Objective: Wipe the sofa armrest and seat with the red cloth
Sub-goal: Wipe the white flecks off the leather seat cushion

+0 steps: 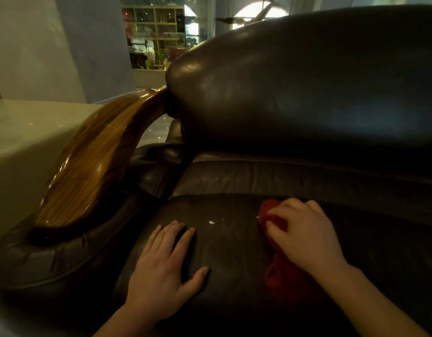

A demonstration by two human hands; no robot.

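Observation:
A dark leather sofa fills the view. Its seat cushion lies in front of me, and its glossy wooden armrest curves down on the left over a padded leather arm. My right hand presses the bunched red cloth onto the seat, fingers curled over it. My left hand rests flat on the cushion to the left, fingers spread, holding nothing. A small white speck sits on the leather between the two hands.
The sofa's rounded backrest rises behind the seat. A pale glossy floor spreads to the left. Far behind stand a wall, a lit shelf unit behind glass and an arched window.

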